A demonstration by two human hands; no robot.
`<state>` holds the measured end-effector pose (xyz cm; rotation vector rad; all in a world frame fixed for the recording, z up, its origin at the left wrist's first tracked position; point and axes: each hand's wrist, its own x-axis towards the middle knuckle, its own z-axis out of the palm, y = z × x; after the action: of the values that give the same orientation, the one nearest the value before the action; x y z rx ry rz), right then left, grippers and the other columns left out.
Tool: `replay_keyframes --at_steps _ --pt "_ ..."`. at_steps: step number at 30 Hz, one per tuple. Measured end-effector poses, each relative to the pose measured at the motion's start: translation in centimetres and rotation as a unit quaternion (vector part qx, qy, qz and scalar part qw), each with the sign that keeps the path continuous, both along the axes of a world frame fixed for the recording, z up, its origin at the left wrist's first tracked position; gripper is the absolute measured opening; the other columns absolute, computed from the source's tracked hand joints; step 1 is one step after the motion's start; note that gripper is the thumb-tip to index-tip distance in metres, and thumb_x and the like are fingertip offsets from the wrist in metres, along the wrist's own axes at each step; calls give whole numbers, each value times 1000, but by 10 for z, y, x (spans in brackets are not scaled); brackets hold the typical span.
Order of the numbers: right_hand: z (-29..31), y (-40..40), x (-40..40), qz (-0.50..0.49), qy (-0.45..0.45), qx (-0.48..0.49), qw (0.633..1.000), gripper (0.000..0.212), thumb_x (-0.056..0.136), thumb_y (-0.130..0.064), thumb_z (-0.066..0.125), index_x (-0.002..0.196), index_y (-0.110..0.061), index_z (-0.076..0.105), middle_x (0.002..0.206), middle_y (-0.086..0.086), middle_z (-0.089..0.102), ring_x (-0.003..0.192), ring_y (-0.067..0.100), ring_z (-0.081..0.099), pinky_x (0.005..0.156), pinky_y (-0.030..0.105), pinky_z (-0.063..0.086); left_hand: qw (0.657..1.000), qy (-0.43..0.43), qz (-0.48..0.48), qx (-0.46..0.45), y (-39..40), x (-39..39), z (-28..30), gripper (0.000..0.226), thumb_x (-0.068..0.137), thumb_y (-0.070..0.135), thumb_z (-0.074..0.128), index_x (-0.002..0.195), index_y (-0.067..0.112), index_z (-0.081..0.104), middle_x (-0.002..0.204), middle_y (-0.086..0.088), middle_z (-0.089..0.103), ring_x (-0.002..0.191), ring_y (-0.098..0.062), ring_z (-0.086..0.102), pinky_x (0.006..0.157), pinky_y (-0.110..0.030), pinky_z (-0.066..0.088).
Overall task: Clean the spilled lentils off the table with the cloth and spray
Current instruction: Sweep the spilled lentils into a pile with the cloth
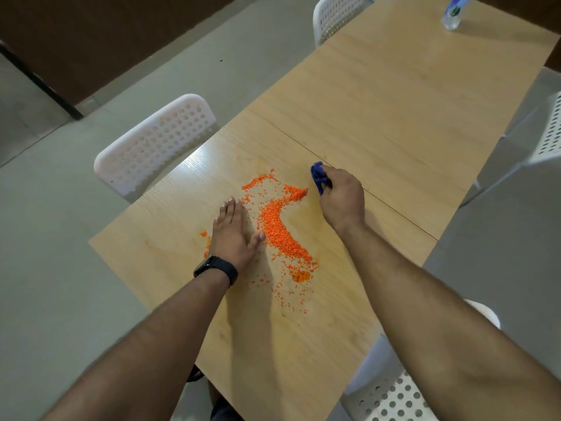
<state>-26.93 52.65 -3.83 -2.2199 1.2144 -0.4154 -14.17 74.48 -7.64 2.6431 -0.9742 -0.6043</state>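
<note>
- Light wood covers the long table [379, 95], which stands on a grey floor with white perforated chairs [154, 144] pushed in along its sides.
- Head view: the right hand [341, 200] is curled tight round a bunched blue cloth [318, 177], which sticks out past the knuckles on the far side of the fist and sits at or on the tabletop.
- Just to the left of that grip begins the orange mass of lentils [277, 226], a thick curved band running from beside the cloth back toward the person, with loose grains scattered nearer the table's near edge.
- The left hand [233, 235] lies flat on the wood with straight fingers, holding nothing; its thumb touches the left side of the lentil band.
- A few more grains show just beyond that hand's outer edge, to its left.
- A dark watch [217, 268] is strapped round the left wrist.
- Well beyond the cloth grip, at the table's far end, stands the clear spray bottle [453, 13], only its lower part in frame.
</note>
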Motion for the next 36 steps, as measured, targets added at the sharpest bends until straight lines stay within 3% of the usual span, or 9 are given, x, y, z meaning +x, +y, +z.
replay_keyframes --at_steps 3,8,12,17,20,29,32,36 --pt "0 3 19 48 51 0 998 53 90 4 54 135 -19 68 120 7 71 111 28 63 95 43 54 1000 10 9 -2 -1 0 -1 96 100 59 54 167 19 -1 174 0 -8 160 -20 -7 129 -41 2" --pt "1 45 28 125 57 43 990 56 91 -2 68 140 -27 65 129 1 69 118 20 58 103 44 52 1000 16 7 -7 2 3 -2 98 98 62 55 167 19 -1 175 0 -8 160 -19 -6 130 -40 2" --pt "4 64 15 230 44 61 970 53 90 0 60 138 -22 68 131 3 70 121 22 58 106 44 49 1000 13 8 -9 6 6 0 99 99 59 56 167 18 -2 174 0 -8 160 -19 -6 129 -38 1" --pt "6 29 33 130 -24 45 990 55 89 4 56 136 -21 69 131 1 70 121 18 61 106 35 50 1000 4 -2 -2 10 16 0 97 99 61 54 167 19 -2 175 0 -6 160 -19 -5 127 -36 0" --pt "4 2 61 104 -25 18 994 53 90 3 55 134 -22 70 124 2 72 114 21 64 99 39 54 1000 9 -3 9 9 17 -1 96 100 61 54 167 19 -1 174 0 -7 161 -20 -5 127 -37 0" --pt "-7 8 103 203 64 -21 977 43 92 -21 73 133 -29 69 123 -1 72 115 23 62 96 38 53 1000 9 -9 -1 9 19 -2 94 100 58 54 167 17 1 175 -1 -4 161 -21 -2 128 -38 3" --pt "-5 27 89 274 63 -4 960 41 90 -14 70 129 -27 72 121 -2 73 113 24 61 96 42 53 1000 14 -8 -13 11 18 -1 96 100 59 54 167 17 0 175 -1 -4 161 -20 -3 129 -38 3" --pt "1 43 59 354 84 25 931 57 81 3 62 131 -22 72 125 2 73 115 25 60 96 42 52 999 22 -28 -23 19 19 0 100 97 65 53 167 17 -2 174 -1 -6 161 -19 -5 130 -37 2"
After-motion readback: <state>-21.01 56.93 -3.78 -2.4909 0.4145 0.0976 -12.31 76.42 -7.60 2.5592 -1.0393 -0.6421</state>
